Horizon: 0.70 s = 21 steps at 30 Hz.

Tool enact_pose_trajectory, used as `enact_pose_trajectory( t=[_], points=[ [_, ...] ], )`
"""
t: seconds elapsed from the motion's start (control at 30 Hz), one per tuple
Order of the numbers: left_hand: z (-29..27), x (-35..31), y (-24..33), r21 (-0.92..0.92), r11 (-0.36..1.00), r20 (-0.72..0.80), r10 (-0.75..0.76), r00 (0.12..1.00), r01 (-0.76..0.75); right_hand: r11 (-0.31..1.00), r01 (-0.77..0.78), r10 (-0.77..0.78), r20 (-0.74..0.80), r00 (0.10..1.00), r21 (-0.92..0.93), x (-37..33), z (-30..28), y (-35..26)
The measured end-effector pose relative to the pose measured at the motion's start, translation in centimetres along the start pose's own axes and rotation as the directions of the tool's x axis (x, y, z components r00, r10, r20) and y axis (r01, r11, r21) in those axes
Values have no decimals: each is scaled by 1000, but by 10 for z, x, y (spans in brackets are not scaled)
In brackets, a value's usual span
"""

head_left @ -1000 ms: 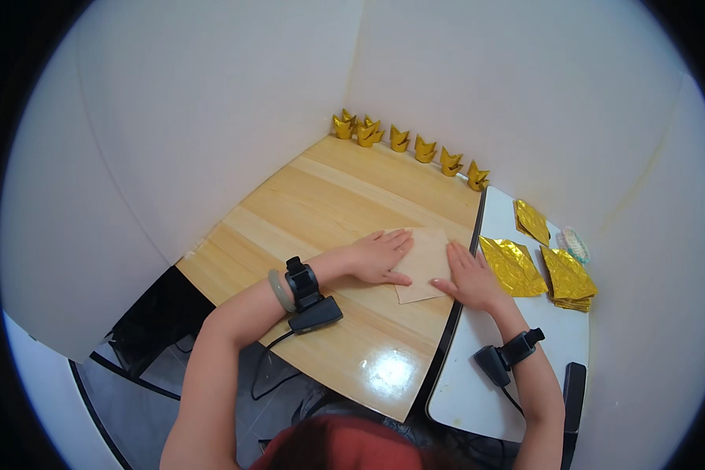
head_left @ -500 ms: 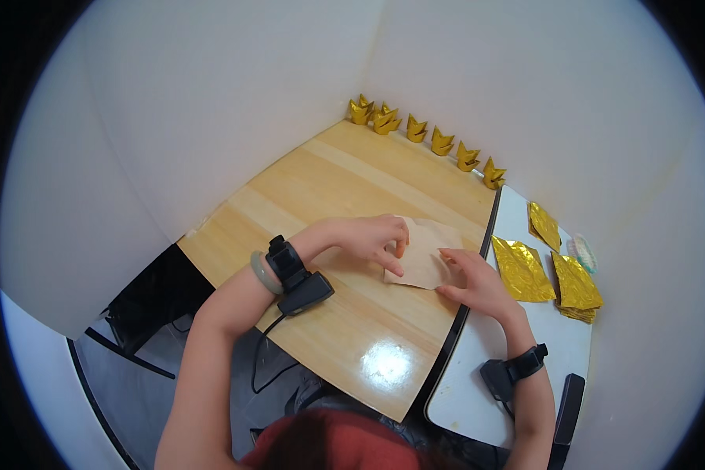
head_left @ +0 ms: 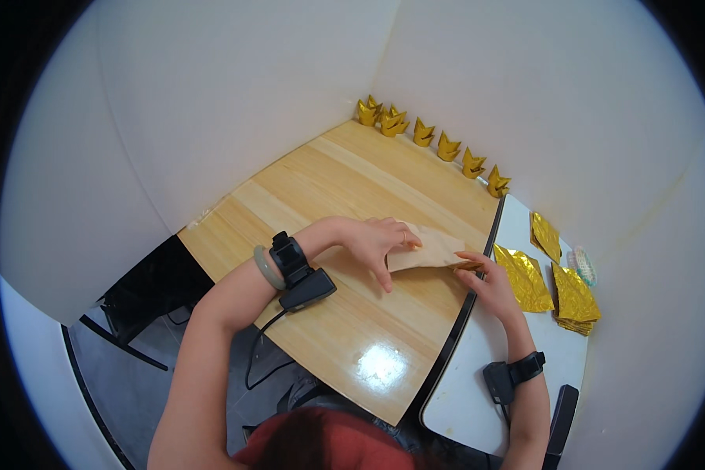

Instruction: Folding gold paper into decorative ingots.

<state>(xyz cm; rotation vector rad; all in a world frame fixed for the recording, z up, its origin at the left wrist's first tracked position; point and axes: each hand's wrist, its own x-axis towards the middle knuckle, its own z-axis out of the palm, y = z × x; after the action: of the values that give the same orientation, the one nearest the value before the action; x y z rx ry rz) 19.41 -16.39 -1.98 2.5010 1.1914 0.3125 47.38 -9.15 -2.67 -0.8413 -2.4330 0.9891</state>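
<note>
A sheet of paper [head_left: 429, 249], beige on the side facing up, lies on the wooden table with its near edge doubled over, so it looks narrow. My left hand [head_left: 374, 243] rests over its left end, fingers spread and thumb held apart; a ring shows on one finger. At the right end, my right hand [head_left: 489, 283] pinches the paper's edge between thumb and fingers, where a bit of gold shows. Both wrists wear black strapped devices, and a pale bangle [head_left: 266, 269] circles my left forearm.
Several folded gold paper crowns [head_left: 448, 146] stand in a row along the far wall. On the white side table [head_left: 462, 392] lie a flat gold sheet [head_left: 525, 278], a stack of gold sheets [head_left: 576, 294], a smaller gold piece [head_left: 546, 235] and a pale roundish item [head_left: 583, 266].
The sheet's near edge has come up and over, making the paper narrower. My right hand has closed on its right end, and my left hand has shifted slightly, its thumb spreading away.
</note>
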Motion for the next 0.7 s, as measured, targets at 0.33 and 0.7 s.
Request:
enact_pose_trajectory(
  t=[0.33,0.7],
  points=[
    [9,9,11,-362,890,-342,-402,849,276,994,10,-51,-364,930,-113,8,20,5],
    [22,17,14,-330,940,-473,-245,847,87,989,-136,143,-153,978,57,12,21,-9]
  ],
)
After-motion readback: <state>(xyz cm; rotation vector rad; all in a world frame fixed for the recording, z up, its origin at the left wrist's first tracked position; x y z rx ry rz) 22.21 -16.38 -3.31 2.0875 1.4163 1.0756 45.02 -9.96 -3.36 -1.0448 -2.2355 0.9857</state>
